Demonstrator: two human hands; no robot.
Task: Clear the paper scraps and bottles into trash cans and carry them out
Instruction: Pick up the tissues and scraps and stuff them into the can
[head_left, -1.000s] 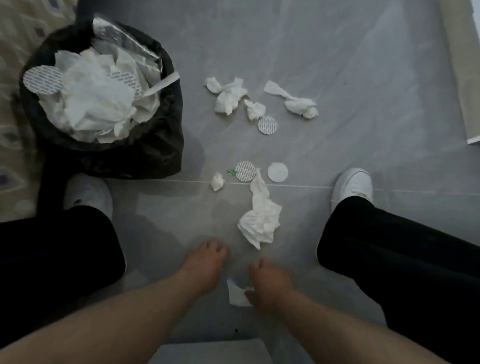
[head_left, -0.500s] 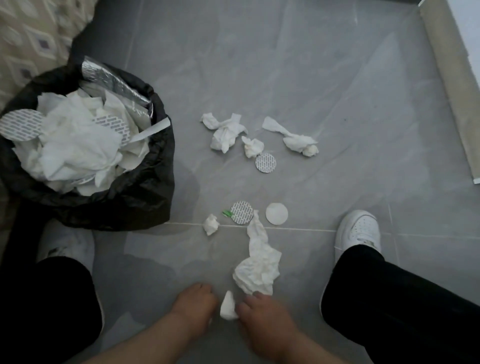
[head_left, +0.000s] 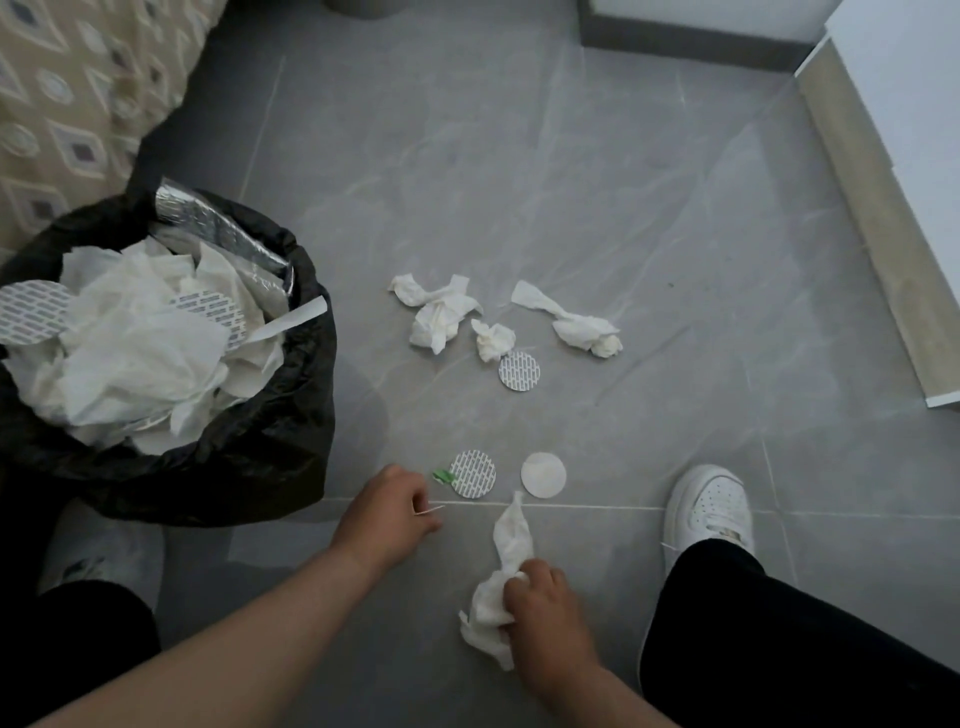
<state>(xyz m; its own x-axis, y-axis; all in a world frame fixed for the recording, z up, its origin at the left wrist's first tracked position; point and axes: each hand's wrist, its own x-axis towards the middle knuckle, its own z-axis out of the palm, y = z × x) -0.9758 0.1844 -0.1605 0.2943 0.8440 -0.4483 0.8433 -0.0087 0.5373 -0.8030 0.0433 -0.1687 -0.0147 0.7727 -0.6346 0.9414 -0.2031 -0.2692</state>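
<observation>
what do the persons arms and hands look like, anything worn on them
The left forearm and right forearm are bare right to the frame's edge, with no sleeves showing. The left hand and right hand are bare too: no gloves, and no watch, bracelet or ring that I can make out in the dim light.

the right hand (head_left: 545, 613) has curled its fingers round the long crumpled tissue (head_left: 511, 540), which lay free on the floor a moment ago. the left hand (head_left: 387, 514) has reached forward to the grout line, perhaps pinching the small scrap (head_left: 432, 511) there.
</observation>
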